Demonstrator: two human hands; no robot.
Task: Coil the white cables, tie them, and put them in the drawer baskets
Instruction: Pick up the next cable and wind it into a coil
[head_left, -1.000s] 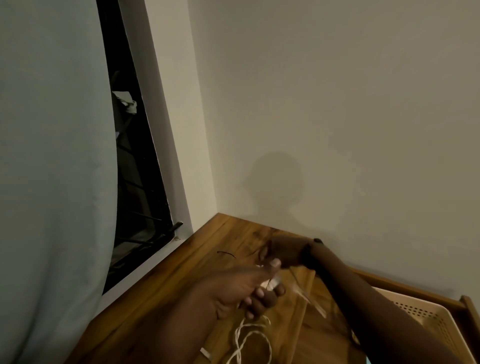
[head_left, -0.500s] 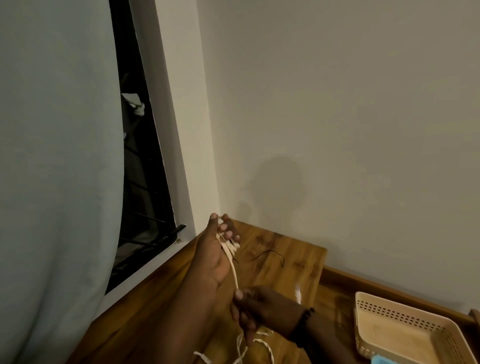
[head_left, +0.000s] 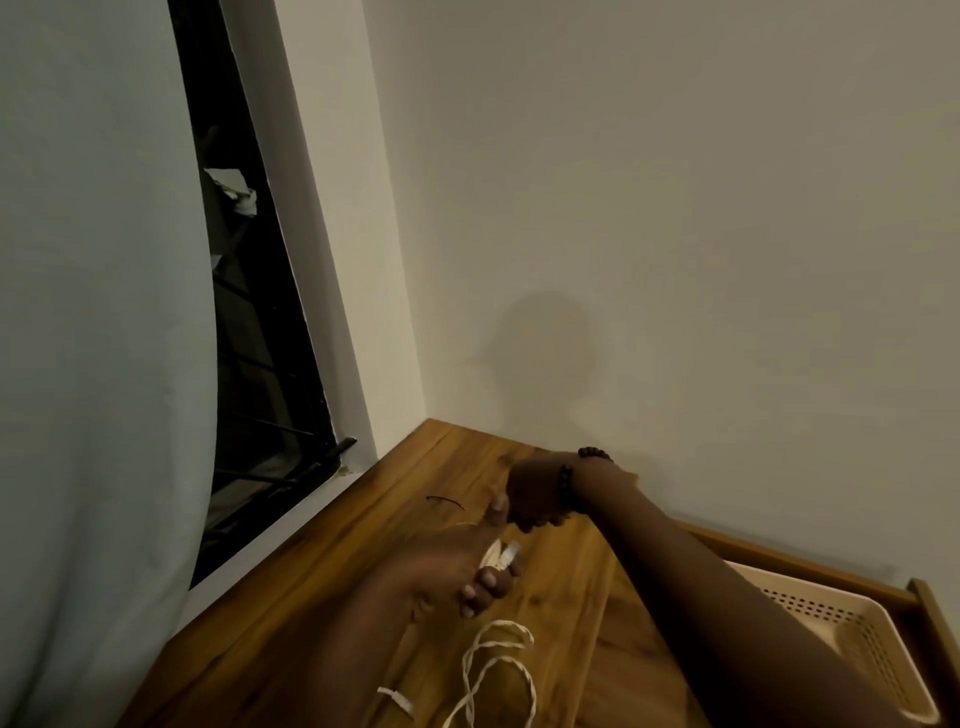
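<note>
White twisted cable (head_left: 498, 657) lies partly wound: we see several turns bunched against the palm of the left hand (head_left: 457, 566), whose curled fingers (head_left: 485, 584) hold that bundle, while the free length trails in loose loops over the brown wooden tabletop (head_left: 322, 597) toward the lower edge of the view. The right hand (head_left: 535, 496), with a dark beaded bracelet (head_left: 566, 486) at the wrist, is closed just beyond the left thumb; in the dim light we cannot tell whether it pinches a strand or closes on nothing.

We judge the coiling to be under way and the tying not yet begun. The main risk is that the wound turns slip off the left palm if its fingers relax while the next loop is laid, since nothing yet binds them. A second risk is that the trailing loops, which cross one another, snag or knot when drawn in. The thin black tie wire (head_left: 445, 501) lies apart on the wood, beyond the left hand and just left of the right hand; reaching for it means freeing one hand from the coil. The cream perforated plastic basket (head_left: 852, 631) sits in the open wooden drawer (head_left: 930, 613) at right, well apart from the bundle, partly hidden by the right forearm.
</note>
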